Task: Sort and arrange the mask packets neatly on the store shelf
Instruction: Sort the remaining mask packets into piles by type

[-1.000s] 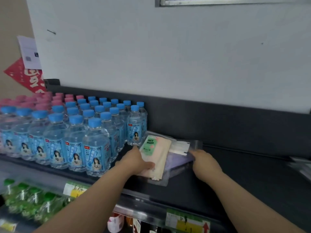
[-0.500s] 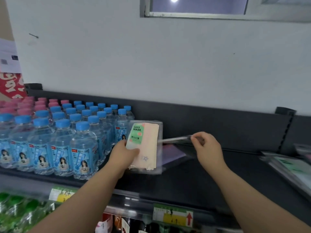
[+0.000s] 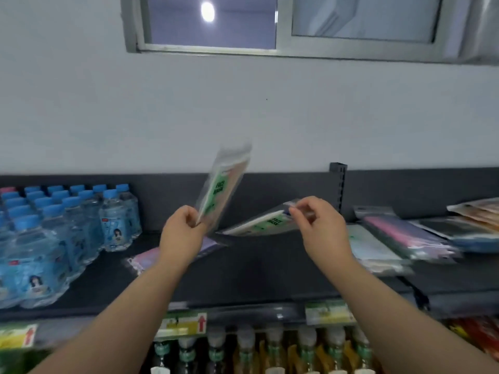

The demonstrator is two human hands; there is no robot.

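Peach packet [image 3: 224, 190] and white packet [image 3: 259, 224] held above shelf [image 3: 256, 279]

Left hand [image 3: 183, 230]: grip pinched on peach packet, tilted upright. Right hand [image 3: 321, 225]: grip pinched on white packet, near flat. Sorting step. Next, likely: lay each squarely on its matching stack [image 3: 405, 238] at right.

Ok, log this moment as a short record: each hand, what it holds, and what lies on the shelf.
left hand: pinches the lower edge of a peach mask packet, raised and tilted, clear of the shelf
right hand: pinches a second mask packet by its end, nearly level, above the shelf
shelf: purple packet lies flat below the left wrist
shelf, left: blue-capped water bottles
shelf, right: untidy pile of mask packets
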